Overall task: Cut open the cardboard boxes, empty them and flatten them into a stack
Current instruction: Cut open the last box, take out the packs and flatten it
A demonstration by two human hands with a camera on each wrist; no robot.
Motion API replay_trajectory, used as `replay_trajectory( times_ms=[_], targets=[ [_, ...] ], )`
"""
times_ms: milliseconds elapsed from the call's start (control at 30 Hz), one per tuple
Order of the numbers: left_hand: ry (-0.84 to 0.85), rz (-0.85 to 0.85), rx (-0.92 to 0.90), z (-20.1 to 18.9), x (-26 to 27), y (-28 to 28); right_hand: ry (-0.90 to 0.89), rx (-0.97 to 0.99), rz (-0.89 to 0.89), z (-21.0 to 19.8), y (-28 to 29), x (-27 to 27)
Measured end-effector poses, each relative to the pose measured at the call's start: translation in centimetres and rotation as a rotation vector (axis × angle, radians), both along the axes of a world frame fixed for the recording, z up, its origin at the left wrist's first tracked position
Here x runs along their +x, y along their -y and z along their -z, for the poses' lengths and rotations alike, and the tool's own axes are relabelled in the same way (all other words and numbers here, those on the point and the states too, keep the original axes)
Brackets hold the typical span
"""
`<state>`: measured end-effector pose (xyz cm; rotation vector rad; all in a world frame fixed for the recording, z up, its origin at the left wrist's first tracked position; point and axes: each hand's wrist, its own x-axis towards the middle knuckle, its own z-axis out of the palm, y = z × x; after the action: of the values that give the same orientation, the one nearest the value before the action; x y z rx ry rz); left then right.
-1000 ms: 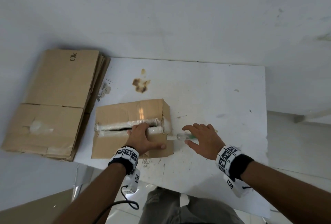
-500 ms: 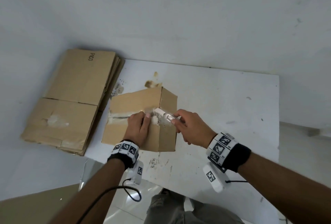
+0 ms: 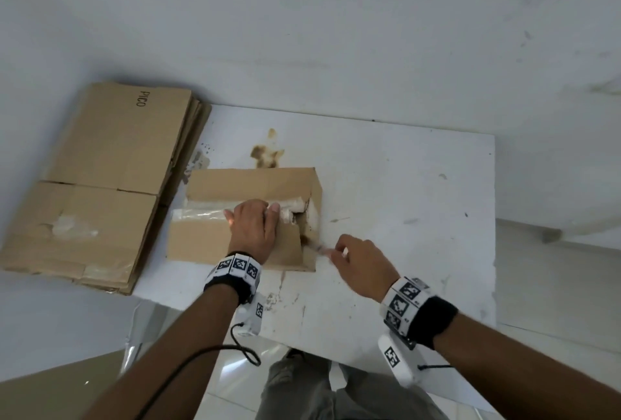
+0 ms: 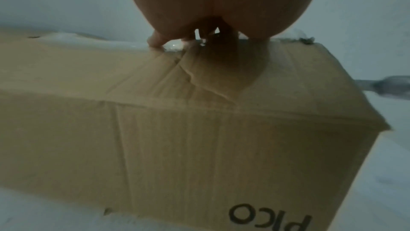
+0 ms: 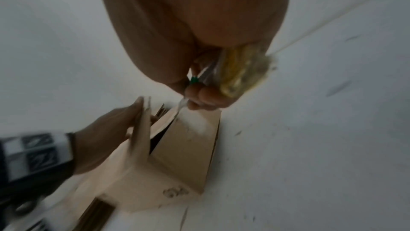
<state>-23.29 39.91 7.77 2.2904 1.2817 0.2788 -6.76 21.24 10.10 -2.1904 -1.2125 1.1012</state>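
Box (image 3: 215,244) lies long axis nine-to-three; our left hand (image 3: 252,228) presses its top. Our right hand (image 3: 363,265), gripping the cutter (image 5: 199,75), sits at its three-o'clock end, nearer the seam.

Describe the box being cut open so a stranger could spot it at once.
On the stained white table, right of the flattened cardboard stack hanging off its left edge, sits the cardboard box. It alone still stands as a box: crumpled clear tape along its top seam, left hand on it, right hand holding a cutter at its end.

Cutter (image 5: 208,75) blurred in right hand (image 5: 195,42), blade perhaps at box (image 5: 184,149) end, box inside unseen
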Motion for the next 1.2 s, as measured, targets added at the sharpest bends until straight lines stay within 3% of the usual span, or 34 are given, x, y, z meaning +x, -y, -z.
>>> replay_trajectory(
  times_ms=[133, 200, 300, 400, 433, 500, 567, 600, 667, 700, 767, 833, 933, 1033, 1133, 1200],
  targets=[
    [-0.053, 0.047, 0.076, -2.4, -1.0, 1.1, -0.082, 0.126, 0.135, 0.1, -0.4, 3.3],
    [-0.133, 0.107, 0.156, -4.4, -1.6, 2.2, -0.140, 0.058, 0.080, 1.3, -0.7, 4.6],
    [-0.288, 0.154, 0.266, -7.2, -4.1, 4.1, -0.070, -0.141, 0.026, 4.9, -1.3, 5.1],
    [-0.414, 0.140, 0.098, -8.2, -7.9, 5.3, 0.058, -0.245, 0.017, 7.8, -2.1, 4.1],
    [-0.445, 0.127, 0.001, -7.9, -9.5, 5.5, 0.089, -0.192, 0.039, 7.8, -2.6, 3.4],
    [-0.371, 0.047, -0.261, -6.3, -13.0, 5.7, 0.105, 0.092, 0.049, 7.0, -3.8, 1.4],
    [-0.246, -0.083, -0.455, -4.2, -15.7, 5.6, 0.210, 0.361, -0.150, 4.9, -5.2, -1.2],
    [-0.230, -0.150, -0.456, -3.2, -16.5, 5.3, 0.302, 0.414, -0.334, 3.9, -5.9, -2.7],
    [-0.268, -0.219, -0.277, -1.6, -16.8, 3.5, 0.384, 0.377, -0.672, 2.5, -7.9, -5.7],
    [-0.343, -0.193, -0.158, -1.2, -16.3, 2.3, 0.426, 0.308, -0.784, 2.2, -9.1, -6.8],
    [-0.545, 0.042, -0.046, -1.3, -14.6, 0.2, 0.563, 0.125, -0.947, 2.2, -11.5, -7.9],
    [-0.749, 0.338, -0.031, -1.2, -13.2, -1.3, 0.673, -0.063, -1.042, 2.3, -13.0, -8.1],
    [-0.959, 0.548, -0.026, -0.7, -13.1, -3.4, 0.703, -0.106, -1.085, 2.8, -13.5, -7.8],
    [-1.035, 0.650, 0.118, -0.6, -13.7, -5.6, 0.739, 0.072, -1.015, 1.7, -13.6, -7.0],
    [-0.952, 0.666, 0.160, -0.8, -14.0, -7.7, 0.773, 0.239, -0.763, -0.8, -12.8, -4.9],
    [-0.918, 0.794, 0.216, -0.9, -13.2, -8.8, 0.773, 0.235, -0.601, -2.0, -10.9, -3.7]
  ],
)
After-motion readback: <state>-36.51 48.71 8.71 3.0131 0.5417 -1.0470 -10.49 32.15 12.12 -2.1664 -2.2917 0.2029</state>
